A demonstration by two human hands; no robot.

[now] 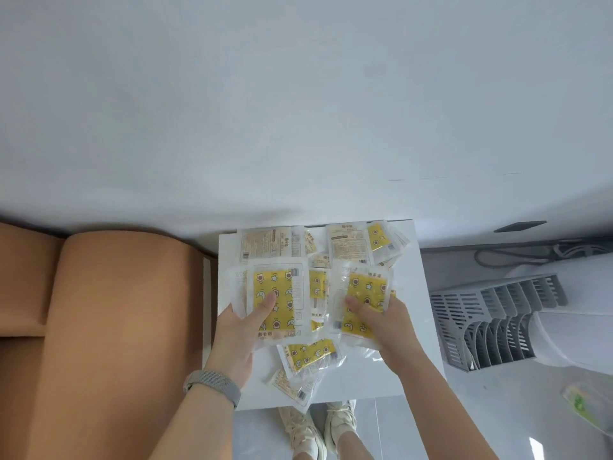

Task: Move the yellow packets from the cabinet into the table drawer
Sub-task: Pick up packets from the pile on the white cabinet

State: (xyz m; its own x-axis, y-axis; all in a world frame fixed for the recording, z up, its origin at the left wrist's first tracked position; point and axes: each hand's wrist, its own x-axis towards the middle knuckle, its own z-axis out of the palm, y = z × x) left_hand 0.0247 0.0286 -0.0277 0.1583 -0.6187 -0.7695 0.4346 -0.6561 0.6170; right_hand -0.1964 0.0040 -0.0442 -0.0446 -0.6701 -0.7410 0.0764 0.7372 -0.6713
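Head view looked straight down at a white surface (418,353) covered in yellow packets (310,355), clear plastic with yellow printed inserts. Left hand (237,330) gripped one packet (277,298) from its lower left corner, thumb on top across the yellow print, fingers curled underneath. Right hand (386,322) gripped another packet (363,300), thumb pressed on its face, fingers wrapped around the right edge. Both held packets sat over the middle of the pile. More packets lay loose behind them near the wall, some flipped to the pale label side (265,244), and a few lay at the front edge of the surface. Left wrist wore a grey mesh band (214,385). Tan sofa (109,327) sat just left of the surface. Grey slotted rack (491,318) lay on the floor to the right. Pale sneakers (315,429) showed below the surface edge. Whether the white surface was a drawer, couldn't tell.
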